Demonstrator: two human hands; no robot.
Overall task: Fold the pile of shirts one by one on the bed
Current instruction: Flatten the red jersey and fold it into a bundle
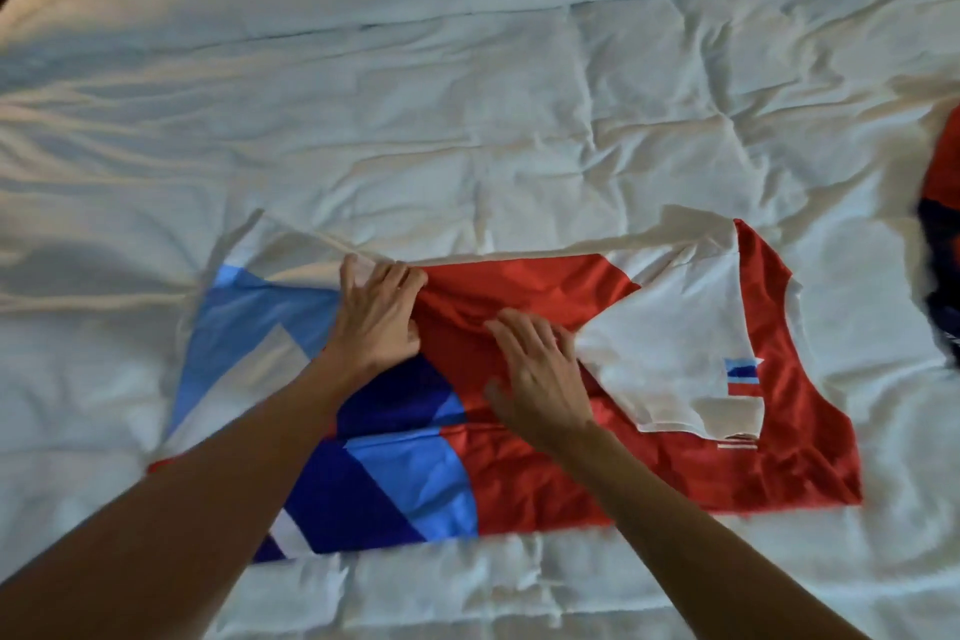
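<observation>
A red, white and blue shirt (519,379) lies spread sideways across the white bedcover (467,94), its neck end toward three o'clock and its hem toward nine o'clock. A white sleeve (675,343) is folded in over the red chest. Near the neck sits a small striped badge (743,372) in blue, white and red, with thin stripes below it; no writing on it can be read. The left hand (376,314) rests on the far edge of the shirt at about eleven o'clock from the middle of the garment, its fingers curled round a bunch of red cloth, the knuckles up. The right hand (540,374) lies just beside it toward three o'clock, flat on the red part, fingers spread and fairly straight, their tips touching the edge of the folded white sleeve. Both forearms reach in from six o'clock across the blue panels. At the three o'clock edge of the bed a heap of more clothes (943,234), red and dark, is partly in view and blurred.
</observation>
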